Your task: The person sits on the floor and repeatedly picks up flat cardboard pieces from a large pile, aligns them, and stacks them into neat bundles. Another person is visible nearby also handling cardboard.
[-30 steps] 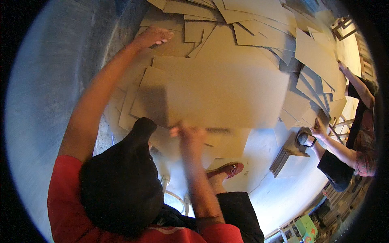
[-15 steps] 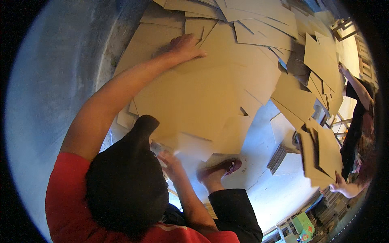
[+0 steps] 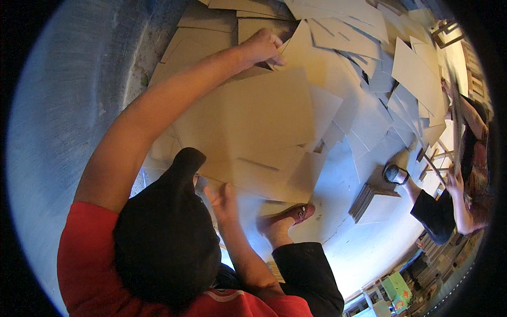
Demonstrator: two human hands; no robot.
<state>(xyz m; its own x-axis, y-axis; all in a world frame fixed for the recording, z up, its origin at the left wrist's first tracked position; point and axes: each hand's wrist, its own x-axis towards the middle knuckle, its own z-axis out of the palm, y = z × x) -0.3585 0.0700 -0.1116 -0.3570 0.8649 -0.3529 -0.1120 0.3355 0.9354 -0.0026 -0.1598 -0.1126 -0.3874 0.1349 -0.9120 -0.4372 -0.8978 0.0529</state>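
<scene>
Flat brown cardboard sheets lie in a loose, overlapping pile before me. At the far side of a large cardboard sheet (image 3: 253,113), my left hand (image 3: 262,47) is closed, its curled fingers at a sheet's edge beside a dark gap; the exact grip is partly hidden. Close to me, my right hand (image 3: 224,203) is raised by the pile's near edge, thumb and fingers apart, holding nothing that I can see. A narrower slotted sheet (image 3: 264,166) lies between the large sheet and my right hand. A black cap hides the area left of that hand.
To the right a co-worker (image 3: 472,174) handles a cardboard sheet seen nearly edge-on. A neat stack of sheets (image 3: 377,203) stands on the floor by the co-worker's shoe (image 3: 395,174). More loose sheets (image 3: 417,68) spread at far right. A grey wall (image 3: 68,132) rises on the left.
My left hand has moved slightly away and right, its spread fingers now curled. The large sheet has shifted. A blurred piece near my right hand is gone. The co-worker's sheets moved, uncovering a shoe.
</scene>
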